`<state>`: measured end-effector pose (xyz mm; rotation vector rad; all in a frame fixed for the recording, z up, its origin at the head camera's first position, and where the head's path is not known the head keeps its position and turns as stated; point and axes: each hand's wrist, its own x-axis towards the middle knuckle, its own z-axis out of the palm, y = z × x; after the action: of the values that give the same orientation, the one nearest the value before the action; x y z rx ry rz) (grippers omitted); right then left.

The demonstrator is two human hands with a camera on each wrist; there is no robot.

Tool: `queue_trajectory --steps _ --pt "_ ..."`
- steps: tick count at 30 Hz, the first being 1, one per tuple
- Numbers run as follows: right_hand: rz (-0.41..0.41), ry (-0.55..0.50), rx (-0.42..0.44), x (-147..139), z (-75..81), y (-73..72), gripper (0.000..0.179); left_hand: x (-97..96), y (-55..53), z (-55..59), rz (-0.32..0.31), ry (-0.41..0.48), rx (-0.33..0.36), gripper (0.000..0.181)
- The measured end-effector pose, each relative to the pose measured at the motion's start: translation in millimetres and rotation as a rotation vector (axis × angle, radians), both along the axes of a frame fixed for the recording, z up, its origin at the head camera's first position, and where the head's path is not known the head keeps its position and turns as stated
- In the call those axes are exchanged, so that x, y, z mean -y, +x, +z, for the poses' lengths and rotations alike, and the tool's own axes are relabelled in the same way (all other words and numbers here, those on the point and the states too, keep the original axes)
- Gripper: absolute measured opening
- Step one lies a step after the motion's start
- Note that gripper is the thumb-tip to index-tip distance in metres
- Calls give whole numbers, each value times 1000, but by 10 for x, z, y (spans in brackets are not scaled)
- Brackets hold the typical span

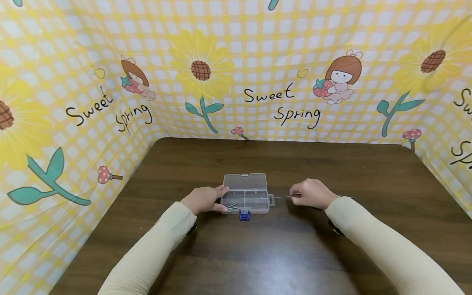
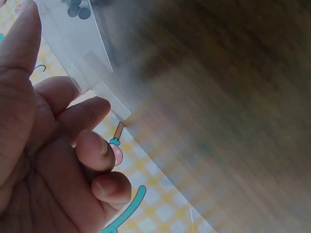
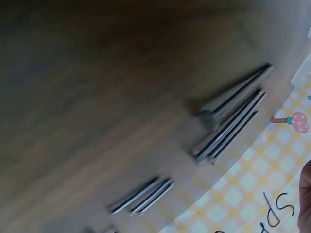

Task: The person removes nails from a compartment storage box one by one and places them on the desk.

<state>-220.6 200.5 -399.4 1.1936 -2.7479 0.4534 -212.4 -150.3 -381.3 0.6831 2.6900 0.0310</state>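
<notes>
Cream sleeves reached in from the near edge of the dark wooden table (image 1: 332,164), the largest thing in view after the yellow checked backdrop (image 1: 258,53) standing behind it. Mid-table sat the clear plastic compartment box (image 1: 246,199), its lid tipped open toward the backdrop and a blue latch (image 1: 244,214) on its near side.

Against the box's left wall lay the left hand (image 1: 204,199), fingers loosely curled and touching the plastic, thumb along the front corner; it steadied the box rather than gripping it. Inside the box's near-left compartment lay a few thin metal pins (image 1: 232,207).

Right of the box, just beyond its small side tab, the right hand (image 1: 311,193) had its fingers curled down and pinched a long metal pin (image 1: 284,197), whose free end pointed at the box. More such nails (image 3: 228,121) lay loose on the table in the right wrist view.

Judging by its look, the pin was light, stiff and slick, likely to roll or slip, best pinched near the middle of its length. The box seemed light and liable to slide, so bracing a side wall suited it.
</notes>
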Motion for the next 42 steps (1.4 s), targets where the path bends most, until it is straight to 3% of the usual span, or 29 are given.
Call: queue_trajectory --steps 12,21,42 --pt "-47 -21 -72 -288 -10 104 8 28 -8 -14 3 -13 -2 79" --pt "-111 -1 -76 -578 -17 193 8 20 -3 10 12 -5 12 79" --pt "-321 47 47 -1151 7 441 8 0 -26 -22 13 -18 11 79"
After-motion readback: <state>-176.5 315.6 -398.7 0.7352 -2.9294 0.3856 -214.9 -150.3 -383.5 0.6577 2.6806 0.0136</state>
